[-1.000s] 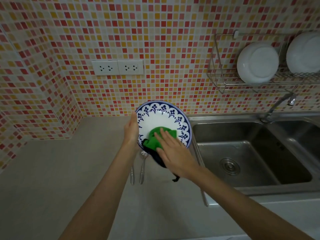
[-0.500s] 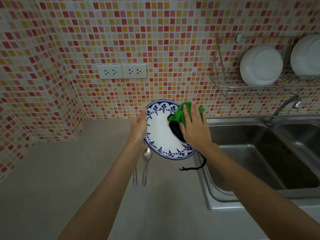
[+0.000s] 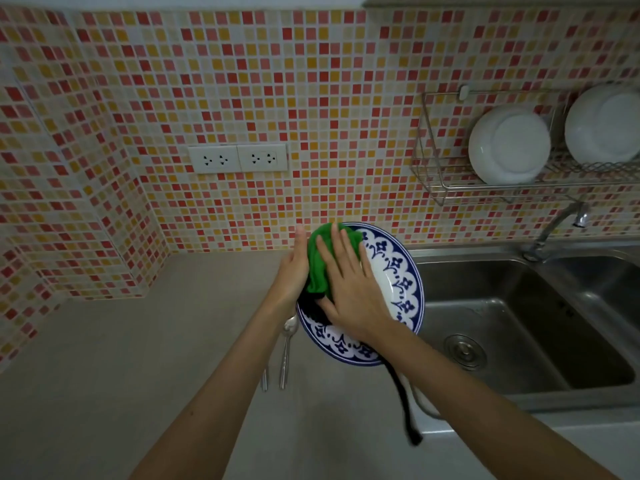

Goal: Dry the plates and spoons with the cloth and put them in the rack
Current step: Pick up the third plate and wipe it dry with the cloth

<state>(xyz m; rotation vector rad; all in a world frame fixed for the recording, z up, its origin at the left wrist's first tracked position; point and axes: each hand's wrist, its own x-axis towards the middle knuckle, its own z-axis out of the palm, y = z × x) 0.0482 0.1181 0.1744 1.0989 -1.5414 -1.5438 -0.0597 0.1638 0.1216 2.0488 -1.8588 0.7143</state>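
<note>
Green cloth [image 3: 322, 261] pressed on patterned plate [image 3: 398, 289], frame centre, under right hand [image 3: 349, 289], fingers straight and spread. The left hand [image 3: 294, 268] grips its left rim. Two white plates [image 3: 509, 143] sit in rack [image 3: 436, 181], upper right; this plate and two spoons [image 3: 287, 341] probably left to do.

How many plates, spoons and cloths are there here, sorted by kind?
Blue-patterned plate: 1
White plates in the rack: 2
Spoons on the counter: 2 (one shows only its handle)
Green cloth: 1
Total: 6
</note>
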